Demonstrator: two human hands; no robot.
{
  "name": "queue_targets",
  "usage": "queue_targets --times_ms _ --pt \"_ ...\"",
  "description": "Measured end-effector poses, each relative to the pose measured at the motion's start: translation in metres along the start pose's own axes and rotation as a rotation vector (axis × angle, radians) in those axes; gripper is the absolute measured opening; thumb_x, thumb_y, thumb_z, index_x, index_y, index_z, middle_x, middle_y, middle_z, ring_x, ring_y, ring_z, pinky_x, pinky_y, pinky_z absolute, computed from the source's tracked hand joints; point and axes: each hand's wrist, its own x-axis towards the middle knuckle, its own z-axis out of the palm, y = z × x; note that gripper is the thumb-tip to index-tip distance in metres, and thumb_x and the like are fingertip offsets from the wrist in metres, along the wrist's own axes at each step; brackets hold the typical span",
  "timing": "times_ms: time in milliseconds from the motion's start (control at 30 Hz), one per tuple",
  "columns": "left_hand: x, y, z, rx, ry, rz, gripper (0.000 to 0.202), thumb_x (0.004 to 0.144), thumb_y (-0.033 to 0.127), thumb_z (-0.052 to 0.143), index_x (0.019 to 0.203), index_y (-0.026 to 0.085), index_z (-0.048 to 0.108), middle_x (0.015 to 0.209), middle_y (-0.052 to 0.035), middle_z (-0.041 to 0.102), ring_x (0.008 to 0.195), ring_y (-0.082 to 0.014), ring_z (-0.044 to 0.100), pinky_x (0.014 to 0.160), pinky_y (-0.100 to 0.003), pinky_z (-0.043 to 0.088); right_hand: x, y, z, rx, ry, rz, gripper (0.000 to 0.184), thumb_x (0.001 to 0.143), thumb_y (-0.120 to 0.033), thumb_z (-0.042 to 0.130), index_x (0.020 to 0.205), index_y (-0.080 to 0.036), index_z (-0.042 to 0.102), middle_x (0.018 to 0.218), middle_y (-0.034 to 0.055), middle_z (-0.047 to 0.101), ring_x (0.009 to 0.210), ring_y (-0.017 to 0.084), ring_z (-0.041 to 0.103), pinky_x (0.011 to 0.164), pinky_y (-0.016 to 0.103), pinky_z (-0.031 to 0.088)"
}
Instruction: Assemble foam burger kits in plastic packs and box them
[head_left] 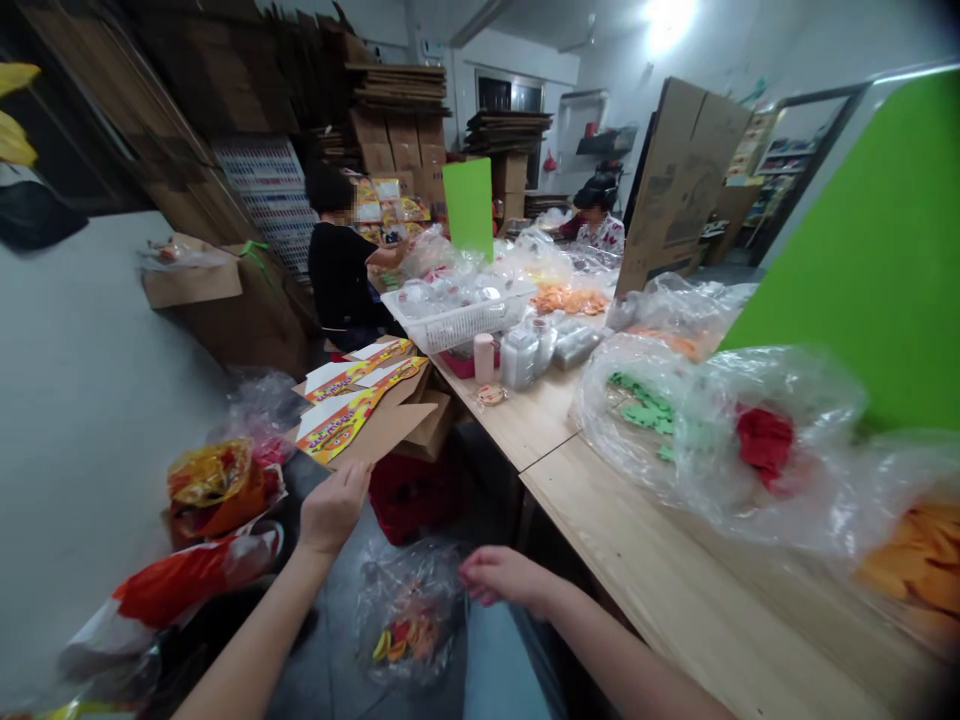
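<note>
My left hand (334, 510) is closed with its fingertips on the near corner of a brown cardboard flap (394, 430). On and behind the flap lie several printed yellow-and-orange cards (341, 425) with white backs. My right hand (501, 577) hangs over my lap, left of the table edge, its fingers curled together; what they hold, if anything, is hidden. Just left of that hand, lower down, is a clear plastic bag (412, 625) with red, orange and yellow pieces; whether the fingers touch it I cannot tell.
A wooden table (547, 450) runs along my right, bearing a white basket (450, 325), clear containers (517, 358) and plastic bags of green pieces (645, 405). A green board (870, 250) stands at right. Bags (214, 480) lie at left. Two people sit farther back.
</note>
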Motion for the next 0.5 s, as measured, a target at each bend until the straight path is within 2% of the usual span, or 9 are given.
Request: queue_targets --times_ms 100,200,267,333,400,500 --pt "0.007 -0.017 0.002 0.0 0.004 -0.006 0.028 0.088 0.032 0.04 0.084 0.017 0.063 0.076 -0.0074 0.063 0.056 -0.0137 0.053 0.049 -0.027 0.025 -0.031 0.038 -0.032 0.009 0.126 0.1 0.019 0.064 -0.035 0.062 0.075 -0.02 0.065 0.076 0.0023 0.062 0.065 0.011 0.058 0.06 0.024 0.04" --pt "0.017 -0.04 -0.004 0.052 0.033 -0.108 0.029 0.088 0.032 0.041 0.091 0.014 0.063 0.084 -0.0092 0.065 0.052 -0.0129 0.049 0.047 -0.027 0.022 -0.058 0.07 -0.061 0.03 0.207 0.154 0.016 0.066 -0.038 0.06 0.074 -0.025 0.065 0.078 0.0035 0.062 0.067 0.013 0.059 0.062 0.026 0.041" --pt "0.027 -0.057 -0.013 0.079 0.074 -0.185 0.03 0.089 0.032 0.041 0.099 0.013 0.062 0.09 -0.0095 0.065 0.053 -0.0129 0.048 0.048 -0.026 0.021 -0.071 0.085 -0.077 0.03 0.241 0.192 0.014 0.066 -0.039 0.061 0.072 -0.027 0.066 0.081 0.0052 0.063 0.07 0.016 0.06 0.064 0.029 0.042" --pt "0.033 -0.067 -0.022 0.067 0.123 -0.199 0.029 0.088 0.03 0.042 0.105 0.014 0.06 0.097 -0.009 0.065 0.058 -0.0138 0.051 0.049 -0.025 0.023 -0.077 0.091 -0.085 0.039 0.276 0.219 0.014 0.066 -0.04 0.062 0.071 -0.027 0.066 0.083 0.0065 0.063 0.073 0.018 0.061 0.067 0.031 0.043" --pt "0.027 -0.062 -0.027 0.027 0.165 -0.128 0.026 0.087 0.029 0.047 0.103 0.016 0.062 0.095 -0.007 0.067 0.062 -0.0145 0.054 0.051 -0.024 0.026 -0.073 0.084 -0.082 0.102 0.288 0.202 0.019 0.068 -0.043 0.062 0.073 -0.026 0.066 0.086 0.0075 0.064 0.074 0.018 0.061 0.07 0.032 0.044" --pt "-0.009 -0.023 -0.024 -0.109 0.167 0.037 0.019 0.084 0.024 0.052 0.096 0.02 0.065 0.087 -0.0045 0.068 0.067 -0.0144 0.058 0.056 -0.023 0.035 -0.045 0.05 -0.053 0.32 0.222 0.065 0.035 0.07 -0.051 0.062 0.089 -0.021 0.062 0.095 0.009 0.063 0.079 0.017 0.062 0.074 0.032 0.047"
